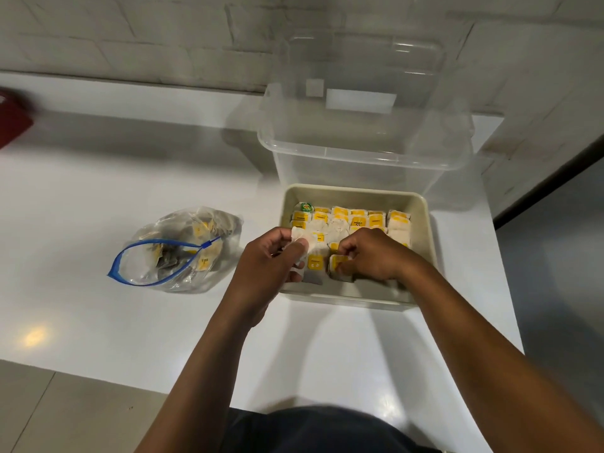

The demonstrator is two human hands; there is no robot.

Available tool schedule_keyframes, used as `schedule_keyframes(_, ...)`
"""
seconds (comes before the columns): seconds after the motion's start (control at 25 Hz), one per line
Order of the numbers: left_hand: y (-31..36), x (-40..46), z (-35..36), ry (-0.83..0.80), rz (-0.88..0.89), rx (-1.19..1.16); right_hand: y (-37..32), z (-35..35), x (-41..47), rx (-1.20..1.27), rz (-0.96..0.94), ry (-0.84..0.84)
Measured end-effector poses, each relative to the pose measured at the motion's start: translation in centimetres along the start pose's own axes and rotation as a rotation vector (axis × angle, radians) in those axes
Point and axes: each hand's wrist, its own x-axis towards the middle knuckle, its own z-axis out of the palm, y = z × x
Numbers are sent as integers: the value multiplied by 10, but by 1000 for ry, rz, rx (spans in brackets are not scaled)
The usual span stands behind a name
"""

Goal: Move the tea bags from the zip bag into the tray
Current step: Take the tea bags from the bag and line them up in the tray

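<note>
Head view, hands (276, 256) (369, 256) over tray (425, 223) edge

Dim overhead light, glare spot on the table (36, 335), blurred, warped edges.

One tray (425, 223), one zip bag (173, 253), two hands (271, 256).

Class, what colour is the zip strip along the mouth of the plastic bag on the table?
Blue, seen in the head view: the zip strip rims the open zip bag.
</note>
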Motion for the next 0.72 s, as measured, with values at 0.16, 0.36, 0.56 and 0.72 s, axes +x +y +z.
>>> schedule_keyframes(0.16,0,1,-2,-4,3,4,5,10,9,8,76,72)
schedule_keyframes(0.36,0,1,-2,-12,8,11,4,6,6,46,32,-6)
schedule_keyframes(0.56,0,0,-2,-18,4,20,4,13,12,-12,109,72)
schedule_keyframes(0.72,0,0,-2,-26,9,39,4,14,13,-153,146,202)
